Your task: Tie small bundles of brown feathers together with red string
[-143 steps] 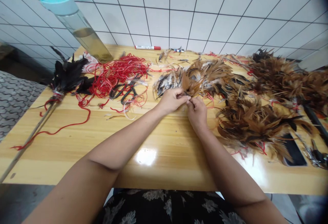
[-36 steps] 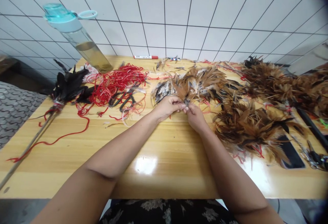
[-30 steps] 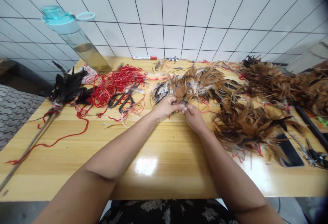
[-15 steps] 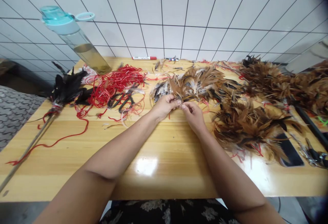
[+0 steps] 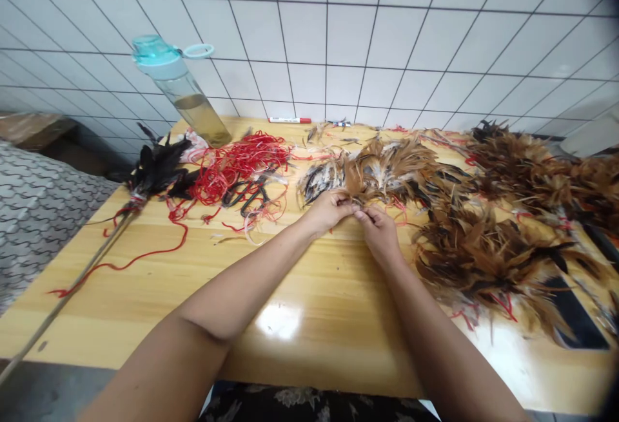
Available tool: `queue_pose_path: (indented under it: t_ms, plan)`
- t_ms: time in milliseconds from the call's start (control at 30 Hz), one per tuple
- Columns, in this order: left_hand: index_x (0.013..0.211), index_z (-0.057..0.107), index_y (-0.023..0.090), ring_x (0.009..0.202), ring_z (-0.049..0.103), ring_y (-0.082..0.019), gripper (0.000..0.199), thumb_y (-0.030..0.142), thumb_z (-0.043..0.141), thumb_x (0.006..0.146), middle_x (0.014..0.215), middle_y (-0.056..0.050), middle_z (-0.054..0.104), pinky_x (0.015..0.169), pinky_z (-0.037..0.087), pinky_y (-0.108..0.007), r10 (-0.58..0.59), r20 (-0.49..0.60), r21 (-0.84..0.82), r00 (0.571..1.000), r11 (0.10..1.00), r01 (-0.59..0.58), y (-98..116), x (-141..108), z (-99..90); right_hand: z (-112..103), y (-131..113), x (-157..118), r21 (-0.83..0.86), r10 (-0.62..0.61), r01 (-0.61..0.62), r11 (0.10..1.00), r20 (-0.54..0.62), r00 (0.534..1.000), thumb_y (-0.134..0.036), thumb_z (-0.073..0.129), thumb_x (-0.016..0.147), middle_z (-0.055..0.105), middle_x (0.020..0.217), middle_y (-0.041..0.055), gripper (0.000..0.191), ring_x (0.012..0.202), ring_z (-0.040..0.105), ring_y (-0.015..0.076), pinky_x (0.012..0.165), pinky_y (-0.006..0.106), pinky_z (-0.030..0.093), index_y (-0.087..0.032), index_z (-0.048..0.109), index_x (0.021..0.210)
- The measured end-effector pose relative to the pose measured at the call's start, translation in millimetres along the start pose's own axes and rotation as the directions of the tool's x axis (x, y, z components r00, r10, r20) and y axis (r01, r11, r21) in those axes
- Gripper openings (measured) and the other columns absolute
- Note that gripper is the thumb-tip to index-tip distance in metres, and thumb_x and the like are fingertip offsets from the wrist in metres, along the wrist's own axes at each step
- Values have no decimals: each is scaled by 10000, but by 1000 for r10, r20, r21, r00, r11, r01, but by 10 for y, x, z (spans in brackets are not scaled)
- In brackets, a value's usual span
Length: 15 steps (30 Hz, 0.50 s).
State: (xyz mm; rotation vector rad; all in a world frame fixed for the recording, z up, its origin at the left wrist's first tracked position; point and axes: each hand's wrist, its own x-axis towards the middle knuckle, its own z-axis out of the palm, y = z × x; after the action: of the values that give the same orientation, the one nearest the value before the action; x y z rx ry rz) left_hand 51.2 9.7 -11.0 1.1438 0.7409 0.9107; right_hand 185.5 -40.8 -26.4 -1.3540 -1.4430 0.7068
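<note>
Wall (image 5: 353, 35) of pale tiles at the back; wooden table (image 5: 159, 293) below it.

Brown pile (image 5: 527, 171), far right: dense, gathered plumes, red ties showing near its lower edge. Looks finished as bunches, though their number is hard to count.

Near bundle (image 5: 498, 248), right of the hands, partly over the phone (image 5: 578, 312): full, red ends (image 5: 505, 306) sticking out at its foot. Judged tied.

Middle pile (image 5: 401, 164), just beyond the hands: brown and grey-white feathers, spread in a row. No binding plain to see across it; reads as stock yet to be made up. A good deal remains, by its look.

Stick (image 5: 72, 290), left, lying slantwise. Black feathers (image 5: 157, 164) at its upper end, bound with red and whitish cord; a long red tail trails down beside it. Wrapped, but that loose end is uncut.

Bottle (image 5: 198, 109) behind the red string (image 5: 242, 167), a tangled heap with plenty left. Scissors (image 5: 265, 195) at the heap's near edge, lying untouched.

Left hand (image 5: 329, 212): fingers drawn in, pinching the base of a small bunch (image 5: 354, 180), tips upward. Right hand (image 5: 382, 232): narrow pinch, meeting the left at that base; whether it grips quill or thread, cannot tell. No tie visible on this bunch; judged partway formed.

Marker (image 5: 290, 120), smallest, by the wall.
</note>
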Motion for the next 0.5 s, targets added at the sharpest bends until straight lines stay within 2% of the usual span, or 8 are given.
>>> queue_pose_path:
  t_ms: [233, 333, 500]
  plan:
    - [833, 685, 105, 654, 585, -113, 422, 347, 852, 530, 721, -21, 669, 704, 463, -271, -30, 60, -64, 998, 997, 34, -24, 2, -31, 0, 101, -13, 12, -28, 28, 1000, -2, 1000, -350, 535, 806, 544, 669, 10, 236, 698, 499, 181, 704, 321, 416, -224, 573, 610]
    - [821, 683, 101, 663, 602, -122, 426, 356, 860, 530, 708, -26, 668, 738, 474, -288, -28, 86, -113, 996, 993, 38, -30, 1, -19, 8, 174, -12, 20, 11, -11, 1000, -31, 999, -362, 535, 806, 525, 659, 3, 245, 688, 495, 180, 693, 322, 399, -226, 551, 602]
    - [863, 679, 107, 680, 600, -118, 466, 371, 869, 529, 750, -29, 670, 754, 477, -286, -7, 103, -159, 995, 987, 23, -30, -1, 17, -3, 182, 2, 61, 46, -45, 997, -17, 999, -404, 543, 801, 492, 650, -6, 278, 677, 468, 177, 677, 319, 382, -224, 519, 591]
